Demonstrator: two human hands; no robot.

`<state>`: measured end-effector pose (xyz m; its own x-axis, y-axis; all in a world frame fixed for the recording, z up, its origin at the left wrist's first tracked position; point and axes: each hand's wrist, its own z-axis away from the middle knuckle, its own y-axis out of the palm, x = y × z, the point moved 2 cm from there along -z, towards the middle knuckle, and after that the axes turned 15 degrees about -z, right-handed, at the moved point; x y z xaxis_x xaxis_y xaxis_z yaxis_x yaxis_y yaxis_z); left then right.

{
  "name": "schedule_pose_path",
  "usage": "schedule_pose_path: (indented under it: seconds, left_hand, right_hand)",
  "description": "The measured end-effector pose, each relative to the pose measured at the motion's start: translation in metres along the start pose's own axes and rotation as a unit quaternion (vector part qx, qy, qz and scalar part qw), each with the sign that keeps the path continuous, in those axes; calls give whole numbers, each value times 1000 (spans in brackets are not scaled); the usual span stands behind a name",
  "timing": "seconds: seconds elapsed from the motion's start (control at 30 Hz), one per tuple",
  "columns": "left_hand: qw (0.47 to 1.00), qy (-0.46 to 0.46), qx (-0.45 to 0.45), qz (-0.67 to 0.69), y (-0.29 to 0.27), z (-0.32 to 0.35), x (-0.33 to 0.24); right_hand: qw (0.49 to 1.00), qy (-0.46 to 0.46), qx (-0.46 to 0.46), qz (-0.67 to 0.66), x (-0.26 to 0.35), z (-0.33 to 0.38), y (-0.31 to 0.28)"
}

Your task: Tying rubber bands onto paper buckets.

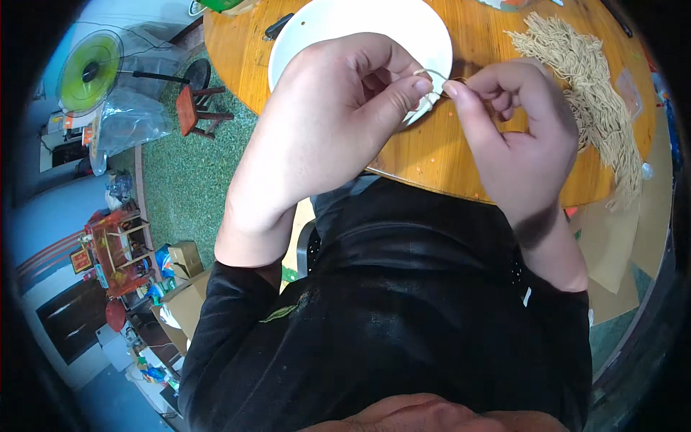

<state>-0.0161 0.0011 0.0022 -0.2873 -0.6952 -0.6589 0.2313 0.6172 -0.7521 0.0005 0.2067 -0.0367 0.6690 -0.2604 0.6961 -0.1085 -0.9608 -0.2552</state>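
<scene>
Left hand (331,108) pinching a thin pale cord (435,73) between thumb and finger, and there's the right hand (522,129) just beside it, fingertips closed on the cord too! It's up over the near right edge of the white tray (414,29), wooden bench (432,162) beneath, tan strands (601,101) heaped at right.
</scene>
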Motion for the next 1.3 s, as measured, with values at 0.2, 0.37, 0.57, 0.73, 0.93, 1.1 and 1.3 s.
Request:
schedule_pose_path:
  seconds: [0.2, 0.37, 0.57, 0.73, 0.93, 1.1, 1.3]
  left_hand:
    - [999, -38, -13, -18, 0, -2, -3]
    - [999, -29, -8, 16, 2, -1, -2]
    - [1000, 10, -24, 11, 5, 1, -5]
    - [999, 41, -36, -1, 6, -1, -1]
    - [999, 31, -12, 15, 5, -4, -5]
    - [969, 207, -122, -54, 0, 4, -6]
    - [916, 286, -183, -213, 2, 4, -9]
  right_hand:
    - [990, 61, -43, -119, 9, 13, 0]
    - [999, -18, 12, -48, 11, 8, 10]
    - [999, 12, -9, -39, 11, 6, 14]
    - [998, 52, 30, -38, 10, -1, 14]
    - [916, 274, -7, -292, -4, 9, 19]
    - [846, 359, -10, -393, -6, 10, 10]
    - [805, 394, 17, -444, -11, 15, 5]
